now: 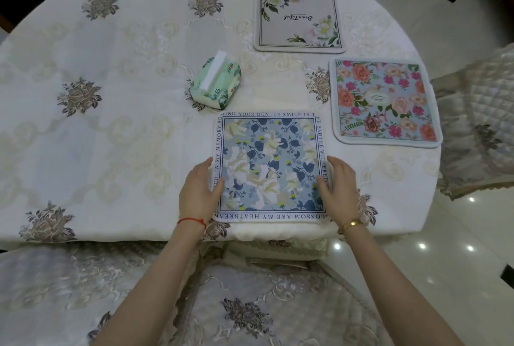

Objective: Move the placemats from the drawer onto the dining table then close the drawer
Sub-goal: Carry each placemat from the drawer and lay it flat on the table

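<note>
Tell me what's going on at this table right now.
A person is laying a blue floral placemat at the near edge of the dining table. The left hand and right hand hold its two side edges, thumbs on top. A pink rose placemat and a cream placemat already lie flat farther back on the right. A green tissue pack sits near the middle. No drawer is in view.

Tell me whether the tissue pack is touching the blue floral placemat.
Apart. The head view shows a strip of bare tablecloth between the tissue pack and the far edge of the blue floral placemat.
</note>
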`<control>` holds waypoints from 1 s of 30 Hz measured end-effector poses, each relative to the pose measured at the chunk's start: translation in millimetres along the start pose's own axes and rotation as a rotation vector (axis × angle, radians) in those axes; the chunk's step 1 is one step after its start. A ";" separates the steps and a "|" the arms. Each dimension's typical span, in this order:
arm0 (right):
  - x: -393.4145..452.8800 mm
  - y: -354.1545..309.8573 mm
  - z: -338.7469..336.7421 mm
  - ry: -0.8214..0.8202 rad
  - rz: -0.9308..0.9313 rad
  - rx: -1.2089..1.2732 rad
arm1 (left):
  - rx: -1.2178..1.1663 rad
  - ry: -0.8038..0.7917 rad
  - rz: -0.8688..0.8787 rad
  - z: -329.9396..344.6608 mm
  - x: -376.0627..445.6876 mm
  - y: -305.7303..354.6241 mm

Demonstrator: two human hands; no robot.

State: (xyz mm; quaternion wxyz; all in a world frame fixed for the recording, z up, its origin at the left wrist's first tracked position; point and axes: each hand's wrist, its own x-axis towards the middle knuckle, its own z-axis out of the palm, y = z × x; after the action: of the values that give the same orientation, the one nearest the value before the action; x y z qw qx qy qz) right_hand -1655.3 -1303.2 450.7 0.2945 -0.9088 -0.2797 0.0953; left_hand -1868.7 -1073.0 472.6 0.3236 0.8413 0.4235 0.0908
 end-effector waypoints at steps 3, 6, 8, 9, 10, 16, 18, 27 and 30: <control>37.9 -15.1 15.7 -0.079 -0.131 -0.082 | 0.064 -0.067 0.212 8.2 38.4 13.3; 74.9 -35.8 33.5 -0.188 -0.227 -0.170 | 0.145 -0.124 0.333 24.4 83.2 24.3; 96.4 -47.7 46.4 -0.248 -0.271 -0.216 | 0.192 -0.143 0.377 35.8 106.8 32.8; 106.2 -52.9 52.8 -0.271 -0.288 -0.242 | 0.215 -0.151 0.394 41.0 116.6 37.1; 114.9 -57.0 59.3 -0.291 -0.305 -0.267 | 0.242 -0.162 0.409 46.1 124.9 40.4; 136.2 -54.4 76.0 -0.327 -0.384 -0.370 | 0.348 -0.190 0.402 68.8 150.0 33.5; 136.2 -45.7 72.9 -0.322 -0.402 -0.388 | 0.355 -0.182 0.414 69.8 150.6 26.3; 132.4 10.3 24.9 -0.278 -0.245 -0.378 | 0.377 -0.163 0.374 52.7 149.5 -0.2; 124.7 0.7 24.1 -0.213 -0.185 -0.367 | 0.357 -0.166 0.351 45.9 136.9 -1.3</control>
State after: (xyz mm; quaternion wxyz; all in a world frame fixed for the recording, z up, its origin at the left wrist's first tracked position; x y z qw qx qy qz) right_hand -1560.2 -1221.7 429.7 0.1004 -0.9026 -0.4038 0.1107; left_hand -1764.4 -988.4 419.6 0.1830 0.9502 0.2522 0.0001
